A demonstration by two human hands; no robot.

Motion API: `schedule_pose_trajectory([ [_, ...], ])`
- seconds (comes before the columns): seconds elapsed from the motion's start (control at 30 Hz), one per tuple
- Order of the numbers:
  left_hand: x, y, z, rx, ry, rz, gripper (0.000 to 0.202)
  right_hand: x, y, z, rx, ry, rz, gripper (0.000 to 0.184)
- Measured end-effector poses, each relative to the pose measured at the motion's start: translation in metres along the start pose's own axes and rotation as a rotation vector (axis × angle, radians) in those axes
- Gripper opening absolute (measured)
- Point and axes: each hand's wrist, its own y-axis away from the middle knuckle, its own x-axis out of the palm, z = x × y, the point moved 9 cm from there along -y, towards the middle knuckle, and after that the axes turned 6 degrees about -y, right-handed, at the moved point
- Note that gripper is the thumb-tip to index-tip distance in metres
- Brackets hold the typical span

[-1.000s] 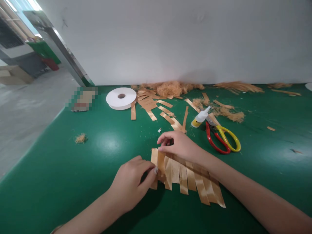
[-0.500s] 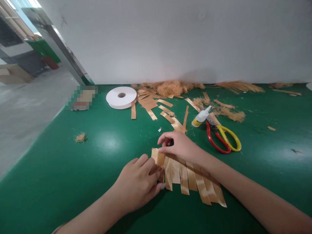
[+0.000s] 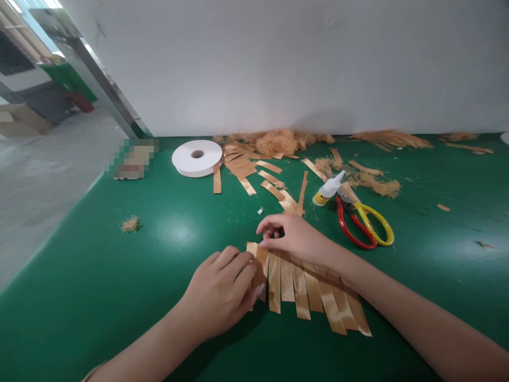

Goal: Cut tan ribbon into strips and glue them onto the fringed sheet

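Observation:
On the green tabletop lies a row of shiny gold ribbon strips (image 3: 301, 289), side by side and slightly overlapping, their lower ends fanned out towards me. My left hand (image 3: 226, 289) is closed at the leftmost strips, its curled fingers covering part of them; a small shiny spot shows at the thumb. My right hand (image 3: 292, 237) rests across the upper ends of the row, fingers curled, with a fingertip pressing the top of a left-hand strip. What lies under its palm is hidden. The right forearm passes over the right part of the row.
A white tape roll (image 3: 197, 158) lies at the back left near loose ribbon pieces (image 3: 242, 168). Tangled fibre (image 3: 280, 142) lines the wall. A small glue bottle (image 3: 328, 189) leans by scissors (image 3: 366, 225) with red and yellow handles. A fibre tuft (image 3: 131, 224) lies left.
My left hand has shifted slightly left and up along the leftmost strips, and its thumb has drawn in from the gap beside them. The right hand has hardly moved.

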Motion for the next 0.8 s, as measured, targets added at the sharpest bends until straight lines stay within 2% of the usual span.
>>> schedule_pose_trajectory([
  [0.07,-0.001,0.000,0.001,0.007,-0.041,-0.022,0.016,0.000,0.000,-0.001,-0.010,0.003,-0.004,0.015],
  [0.53,0.010,0.001,-0.001,0.018,-0.127,0.065,0.018,0.002,-0.002,0.000,-0.026,0.046,-0.043,0.014],
  [0.8,0.011,0.003,-0.001,0.011,-0.108,0.060,0.017,0.001,-0.004,0.000,-0.045,0.064,-0.058,0.014],
])
